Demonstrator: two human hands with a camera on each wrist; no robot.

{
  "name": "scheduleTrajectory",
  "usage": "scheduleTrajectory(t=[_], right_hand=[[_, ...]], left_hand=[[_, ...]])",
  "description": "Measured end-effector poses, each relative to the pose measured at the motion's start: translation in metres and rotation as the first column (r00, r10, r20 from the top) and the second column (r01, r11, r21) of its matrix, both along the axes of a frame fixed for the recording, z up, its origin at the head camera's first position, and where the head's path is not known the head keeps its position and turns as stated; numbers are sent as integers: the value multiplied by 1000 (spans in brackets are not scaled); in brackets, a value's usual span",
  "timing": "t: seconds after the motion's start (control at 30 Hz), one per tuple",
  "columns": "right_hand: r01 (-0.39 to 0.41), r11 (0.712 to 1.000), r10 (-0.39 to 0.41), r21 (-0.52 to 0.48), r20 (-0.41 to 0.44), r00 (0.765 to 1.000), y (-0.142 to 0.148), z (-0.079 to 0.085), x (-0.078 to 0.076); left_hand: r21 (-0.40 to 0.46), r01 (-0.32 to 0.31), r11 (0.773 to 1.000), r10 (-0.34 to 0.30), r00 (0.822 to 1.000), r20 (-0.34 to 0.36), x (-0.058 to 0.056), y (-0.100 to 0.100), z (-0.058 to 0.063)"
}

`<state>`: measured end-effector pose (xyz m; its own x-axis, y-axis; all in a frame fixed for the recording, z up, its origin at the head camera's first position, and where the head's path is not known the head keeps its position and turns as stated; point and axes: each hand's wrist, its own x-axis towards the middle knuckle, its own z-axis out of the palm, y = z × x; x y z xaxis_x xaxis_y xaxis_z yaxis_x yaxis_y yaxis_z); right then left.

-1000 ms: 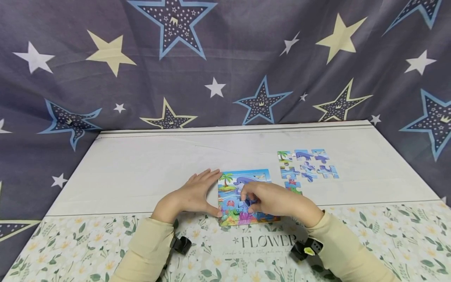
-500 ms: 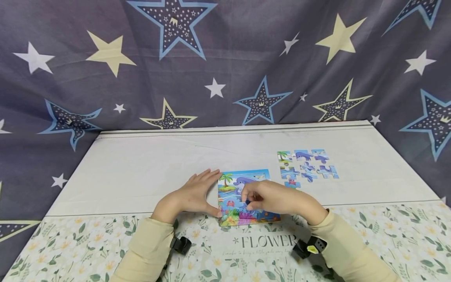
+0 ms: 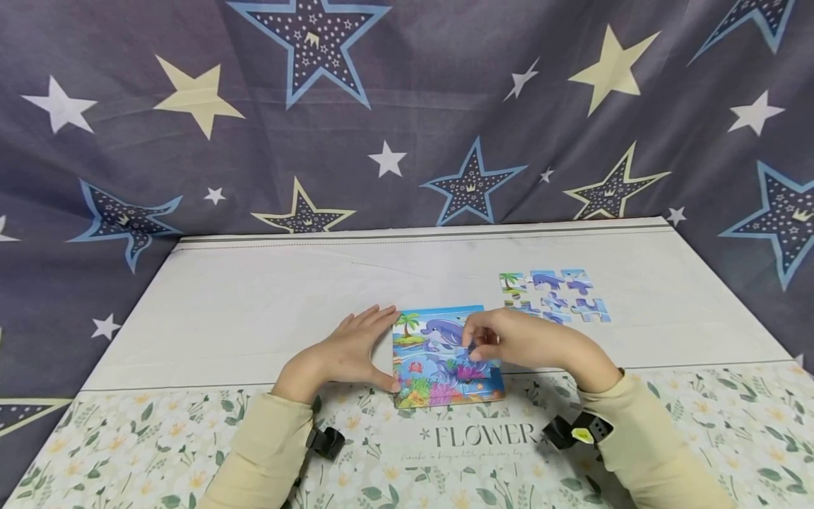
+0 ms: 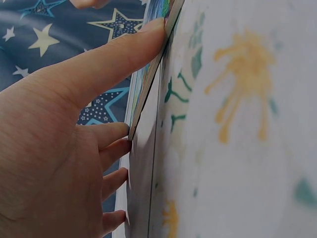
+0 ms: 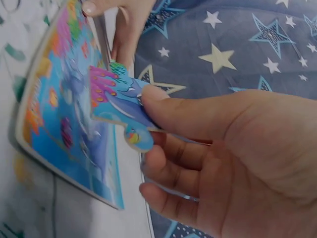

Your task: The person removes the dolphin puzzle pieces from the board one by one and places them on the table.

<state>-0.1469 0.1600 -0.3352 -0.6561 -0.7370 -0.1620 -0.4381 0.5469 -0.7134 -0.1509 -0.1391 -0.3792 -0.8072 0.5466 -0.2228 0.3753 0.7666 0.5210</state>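
A puzzle board (image 3: 413, 341) with a dolphin sea scene lies flat at the middle of the table. At its left edge, my left hand (image 3: 352, 353) spreads its fingers; the thumb (image 4: 124, 54) touches the near left corner, while the fingers reach along the side. My right hand (image 3: 524, 339) pinches a puzzle piece (image 5: 119, 101) between thumb and fingers, over the right half of the board. Purple coral and a blue dolphin body show on that piece, which is tilted above the board in the right wrist view.
Several loose puzzle pieces (image 3: 548, 281) lie in rows to the right behind the board, partly hidden by my right hand. White cloth (image 3: 286, 283) covers the back, and a floral cloth (image 3: 159, 438) the front. A star-patterned curtain (image 3: 407, 106) hangs behind.
My right hand has moved right and slightly up, bringing the pinched puzzle piece off the board's middle, where it now shows over the right half. The left hand has stayed put.
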Motion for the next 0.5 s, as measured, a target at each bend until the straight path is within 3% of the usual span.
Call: scheduleTrajectory(t=[0.27,0.5], right_hand=[[46,999,-46,2,33,998,18,7,-7],[52,999,-52,2,-3,999,36,10,-13]], left_hand=[[-4,0,1000,0,1000,4,0,0,1],[4,1,1000,-1,1000,3,0,0,0]])
